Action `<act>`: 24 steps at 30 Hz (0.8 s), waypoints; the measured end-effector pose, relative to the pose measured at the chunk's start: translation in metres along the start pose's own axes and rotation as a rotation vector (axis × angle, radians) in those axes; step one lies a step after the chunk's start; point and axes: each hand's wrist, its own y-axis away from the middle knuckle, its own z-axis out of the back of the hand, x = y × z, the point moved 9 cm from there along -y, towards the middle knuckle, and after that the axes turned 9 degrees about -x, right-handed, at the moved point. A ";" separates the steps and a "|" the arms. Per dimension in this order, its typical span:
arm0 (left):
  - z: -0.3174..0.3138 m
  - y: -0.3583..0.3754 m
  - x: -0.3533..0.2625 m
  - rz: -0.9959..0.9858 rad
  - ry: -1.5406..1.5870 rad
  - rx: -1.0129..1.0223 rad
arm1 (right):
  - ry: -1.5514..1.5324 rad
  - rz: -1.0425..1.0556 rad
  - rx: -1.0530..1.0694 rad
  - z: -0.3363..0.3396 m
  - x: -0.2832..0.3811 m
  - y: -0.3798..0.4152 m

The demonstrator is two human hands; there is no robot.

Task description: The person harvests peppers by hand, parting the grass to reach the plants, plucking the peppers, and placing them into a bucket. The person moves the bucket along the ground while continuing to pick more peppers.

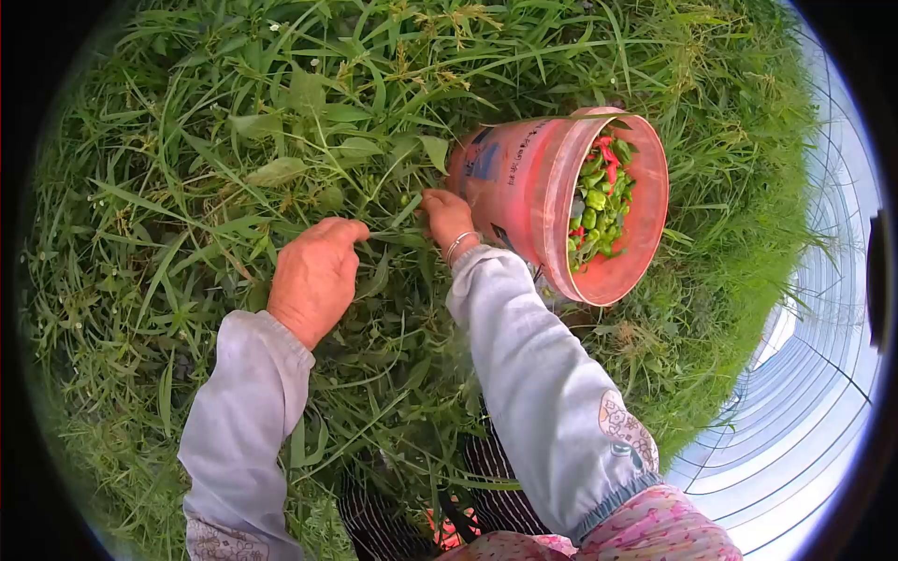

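Observation:
My left hand is closed among the weeds and leaves, its knuckles up and index finger pointing right. What its curled fingers hold, if anything, is hidden. To its right, my right hand, with a silver bracelet at the wrist, curls in among the leaves beside the bucket's lower end. Its fingertips are partly covered, so I cannot make out what they pinch. A broad-leaved plant grows just beyond both hands. The pinkish-red plastic bucket leans with its mouth facing right and holds many small green peppers and some red ones.
Tall grass and weeds surround the hands and bucket on all sides. A curved, ribbed translucent cover rises along the right edge. My striped trouser legs show at the bottom, with stems in front of them.

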 end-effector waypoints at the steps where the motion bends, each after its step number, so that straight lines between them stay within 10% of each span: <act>1: -0.005 -0.001 0.006 0.013 -0.018 0.002 | 0.047 0.057 0.030 -0.005 0.000 -0.002; 9: -0.046 -0.015 0.031 0.148 -0.375 0.151 | 0.508 0.127 0.208 -0.037 0.006 -0.003; 19: -0.061 -0.043 0.034 -0.007 -0.676 0.280 | -0.338 -0.055 -0.035 -0.020 -0.033 0.018; 24: -0.133 -0.038 0.015 -0.401 -0.991 0.462 | -0.441 -0.157 -0.027 -0.017 -0.045 0.022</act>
